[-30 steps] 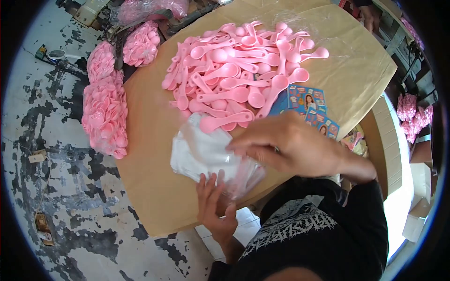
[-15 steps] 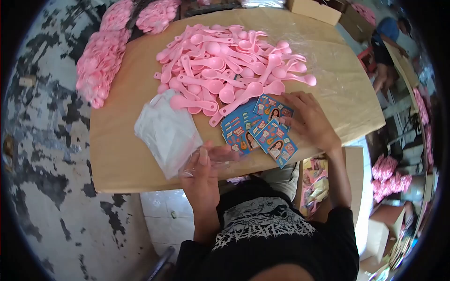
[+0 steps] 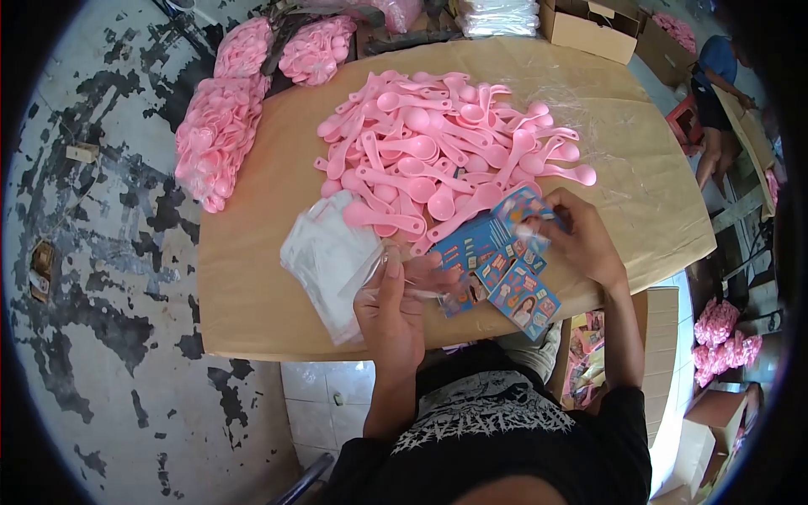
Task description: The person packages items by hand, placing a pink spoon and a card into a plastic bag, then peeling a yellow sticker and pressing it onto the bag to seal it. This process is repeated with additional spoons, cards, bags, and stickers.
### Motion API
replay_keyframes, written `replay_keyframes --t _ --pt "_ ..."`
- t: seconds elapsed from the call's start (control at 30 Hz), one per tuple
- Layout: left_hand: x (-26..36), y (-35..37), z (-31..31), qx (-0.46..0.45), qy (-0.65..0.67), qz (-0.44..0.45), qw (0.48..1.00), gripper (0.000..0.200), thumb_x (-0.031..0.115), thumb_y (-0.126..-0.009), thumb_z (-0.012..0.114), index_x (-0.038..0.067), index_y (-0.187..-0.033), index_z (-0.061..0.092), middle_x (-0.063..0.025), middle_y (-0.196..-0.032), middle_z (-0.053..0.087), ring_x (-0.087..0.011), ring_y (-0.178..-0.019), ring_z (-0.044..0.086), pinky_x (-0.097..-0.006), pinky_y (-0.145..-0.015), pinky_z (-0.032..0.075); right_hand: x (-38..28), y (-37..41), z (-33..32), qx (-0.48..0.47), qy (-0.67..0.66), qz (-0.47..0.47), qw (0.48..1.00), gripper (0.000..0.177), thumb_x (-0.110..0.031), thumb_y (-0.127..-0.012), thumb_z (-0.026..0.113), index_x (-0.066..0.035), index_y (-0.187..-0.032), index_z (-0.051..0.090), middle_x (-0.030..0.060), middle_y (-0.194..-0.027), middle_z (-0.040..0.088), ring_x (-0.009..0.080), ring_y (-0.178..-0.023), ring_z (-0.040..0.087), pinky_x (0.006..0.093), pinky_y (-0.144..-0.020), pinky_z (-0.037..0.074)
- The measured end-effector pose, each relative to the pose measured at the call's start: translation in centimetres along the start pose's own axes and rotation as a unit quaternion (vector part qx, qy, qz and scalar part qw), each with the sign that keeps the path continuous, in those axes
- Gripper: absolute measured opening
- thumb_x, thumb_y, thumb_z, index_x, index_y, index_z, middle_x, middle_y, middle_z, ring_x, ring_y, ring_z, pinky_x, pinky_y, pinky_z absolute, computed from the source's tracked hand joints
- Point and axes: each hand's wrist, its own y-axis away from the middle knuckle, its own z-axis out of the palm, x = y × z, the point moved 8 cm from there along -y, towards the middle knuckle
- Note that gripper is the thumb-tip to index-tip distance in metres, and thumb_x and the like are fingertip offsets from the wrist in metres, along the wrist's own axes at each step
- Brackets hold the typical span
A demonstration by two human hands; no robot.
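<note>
My left hand [image 3: 396,311] is closed on a clear plastic bag [image 3: 376,268], beside a stack of clear bags [image 3: 324,248] on the brown-covered table. Between the thumb and fingers of my right hand [image 3: 587,246] is a blue printed card [image 3: 518,207], raised at one end and slightly blurred. More blue cards [image 3: 526,305] with a guitar and a person pictured on them lie overlapped under and beside that hand. Behind both hands spreads a large heap of pink plastic measuring spoons [image 3: 421,147]; its nearest spoons touch the bags and cards.
Bags packed with pink spoons [image 3: 220,135] sit along the table's left edge. A cardboard box [image 3: 589,29] and white plastic packs [image 3: 498,17] stand at the back. An open carton [image 3: 661,353] is below the right edge. Another person [image 3: 715,101] sits at far right.
My right hand's fingers have closed on a blue card and tilted it up from the pile. The left hand keeps its hold on the clear bag. The whole view has shifted.
</note>
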Motion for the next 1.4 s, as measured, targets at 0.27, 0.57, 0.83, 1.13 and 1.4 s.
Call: replay_keyframes --t 0.27,0.57,0.83,1.13,1.4 --pt "-0.4 -2.6 0.4 0.023 0.01 -0.028 0.999 0.041 0.016 -0.1 0.043 -0.005 -0.135 0.036 -0.0203 -0.115 0.061 -0.0297 -0.099 0.065 -0.0419 -0.085 0.056 -5.1 1.1 0.0 0.045 -0.15 0.06 0.986 0.02 -0.018 -0.093 0.061 -0.002 -0.104 0.061 -0.0022 -0.068 0.058 0.0017 -0.052 0.046 0.0204 -0.047 0.036" --pt "-1.4 -2.5 -0.3 -0.025 0.032 -0.025 0.999 0.032 0.014 -0.1 0.044 -0.004 -0.127 0.045 -0.0198 -0.107 0.063 -0.0299 -0.096 0.066 -0.0413 -0.085 0.056 -5.3 5.2 5.8 -0.067 0.015 -0.053 0.996 0.02 -0.013 -0.086 0.067 -0.003 -0.103 0.061 0.0124 -0.073 0.06 0.0248 -0.057 0.06 0.0328 -0.054 0.046" --pt "-1.1 -2.6 -0.2 -0.008 -0.019 0.035 0.999 0.026 0.006 -0.095 0.054 -0.005 -0.119 0.053 -0.0197 -0.105 0.066 -0.0274 -0.095 0.066 -0.0407 -0.086 0.055 -4.7 4.4 5.5 -0.035 -0.265 0.097 0.959 0.017 -0.012 -0.092 0.061 0.002 -0.104 0.061 0.0031 -0.073 0.061 0.0052 -0.058 0.056 0.0241 -0.05 0.045" --pt "-1.3 -1.9 0.8 -0.008 -0.083 0.016 0.996 0.031 0.009 -0.096 0.053 -0.006 -0.122 0.051 -0.0236 -0.118 0.06 -0.0288 -0.105 0.062 -0.0394 -0.091 0.051 -6.7 3.4 5.9 -0.051 -0.169 -0.026 0.984 0.011 -0.007 -0.089 0.063 0.001 -0.097 0.062 0.0039 -0.067 0.057 0.0059 -0.058 0.055 0.0239 -0.052 0.044" --pt "-1.3 -2.0 1.5 -0.01 -0.04 0.007 0.999 0.032 0.008 -0.095 0.053 -0.006 -0.124 0.051 -0.0231 -0.12 0.06 -0.027 -0.105 0.062 -0.0358 -0.093 0.049 -7.9 3.1 6.5 -0.135 -0.123 -0.02 0.983 0.018 -0.004 -0.083 0.066 0.0 -0.101 0.065 0.0094 -0.079 0.066 0.0127 -0.064 0.06 0.0277 -0.061 0.048"
